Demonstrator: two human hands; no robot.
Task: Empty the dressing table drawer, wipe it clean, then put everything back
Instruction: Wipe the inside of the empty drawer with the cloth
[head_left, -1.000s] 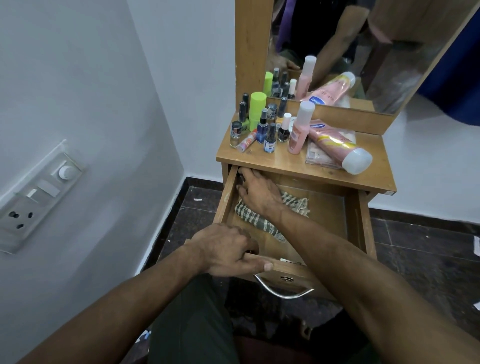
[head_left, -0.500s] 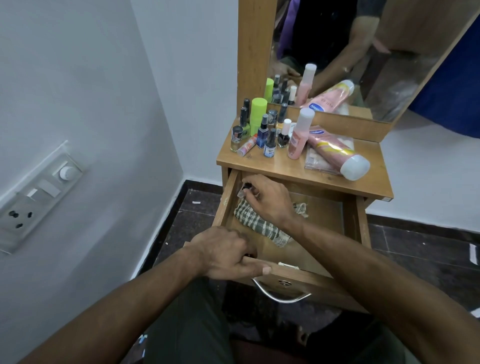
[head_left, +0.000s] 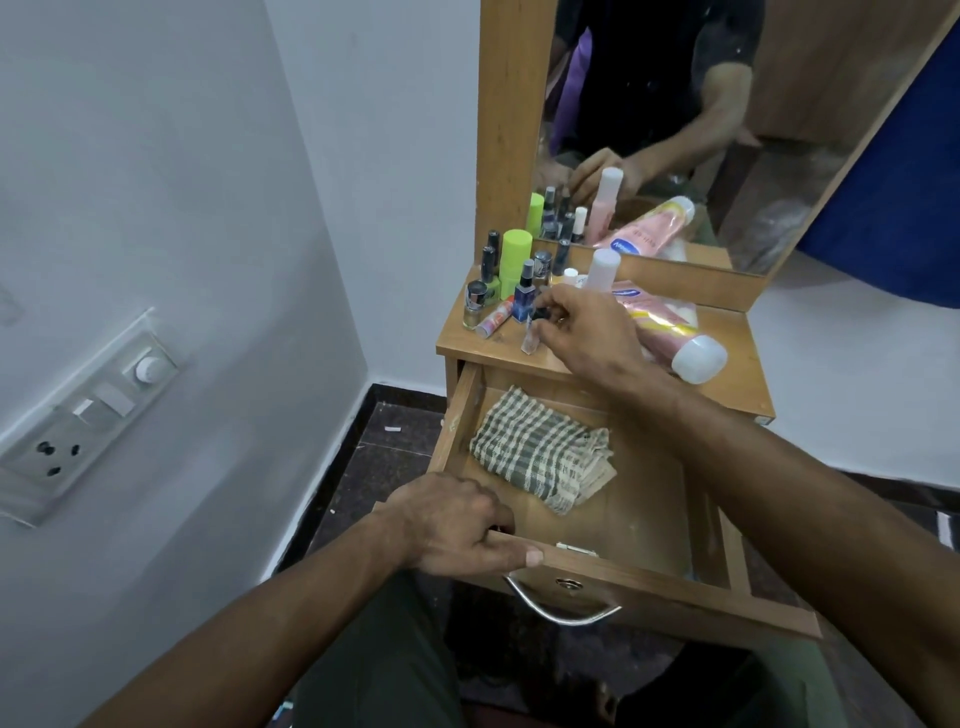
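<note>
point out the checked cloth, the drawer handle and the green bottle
checked cloth (head_left: 540, 449), head view, middle of the folded fabric
drawer handle (head_left: 563, 613), head view, lower curve of the metal bail
green bottle (head_left: 515, 254), head view, its cap

Single head-worn view: your camera looks forward and steeply down from above your lap, close over the open wooden drawer (head_left: 649, 519), whose front edge lies just below the centre of the frame. The small wooden table (head_left: 727, 384) sits ahead at arm's reach; its wood-framed mirror (head_left: 675, 130) faces back toward you. A white wall (head_left: 156, 208) fills your left side. No second view overlaps.
</note>
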